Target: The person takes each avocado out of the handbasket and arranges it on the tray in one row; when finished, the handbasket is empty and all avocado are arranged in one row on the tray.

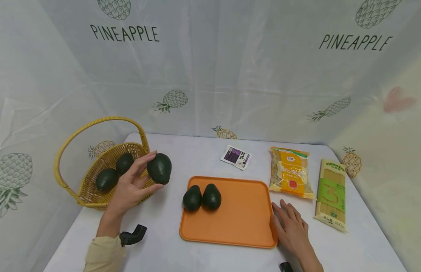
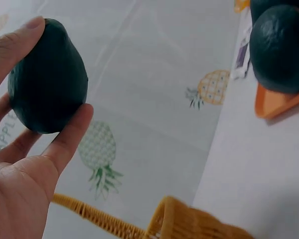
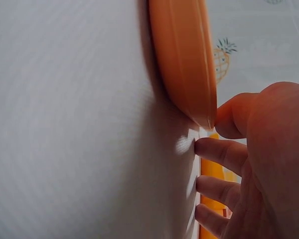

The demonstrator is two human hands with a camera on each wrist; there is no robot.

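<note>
My left hand [image 1: 130, 187] holds a dark green avocado [image 1: 159, 169] between thumb and fingers, over the right side of the yellow wicker basket [image 1: 89, 189]. In the left wrist view the held avocado [image 2: 49, 79] shows its narrow end at the thumb. Two more avocados [image 1: 107, 179] lie inside the basket. On the orange tray [image 1: 242, 211] a pair of avocados [image 1: 212, 197] sits side by side at the left end. My right hand [image 1: 292, 226] rests at the tray's right edge, its thumb at the rim and its fingertips [image 3: 204, 146] down on the table.
Behind the tray lies a small white and purple packet [image 1: 236, 156]. To the right are a yellow bag of dry food [image 1: 290, 172] and a pack of noodles [image 1: 332, 194] with a green label. The basket's tall handle [image 1: 65, 151] arches up at the left.
</note>
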